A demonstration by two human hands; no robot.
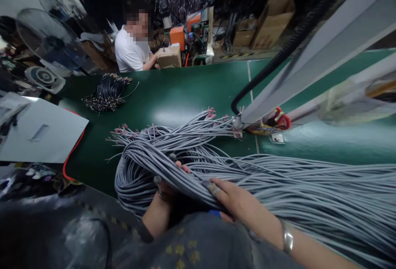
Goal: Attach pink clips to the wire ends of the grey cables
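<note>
A thick bundle of grey cables (278, 186) lies across the green table (173, 91) and onto my lap. Its stripped ends with reddish tips (173, 130) fan out toward the table's middle. My left hand (163, 190) is under the bundle with fingers curled up around a group of the cables. My right hand (238, 203), a metal bangle on its wrist, rests on top of the bundle with fingers wrapped round the same cables.
A pile of black wires (107, 91) lies at the far left of the table. A person in a white shirt (131, 50) sits across holding a small box (169, 56). A white sheet (40, 133) sits left, a metal frame post (309, 58) right, a fan (46, 38) far left.
</note>
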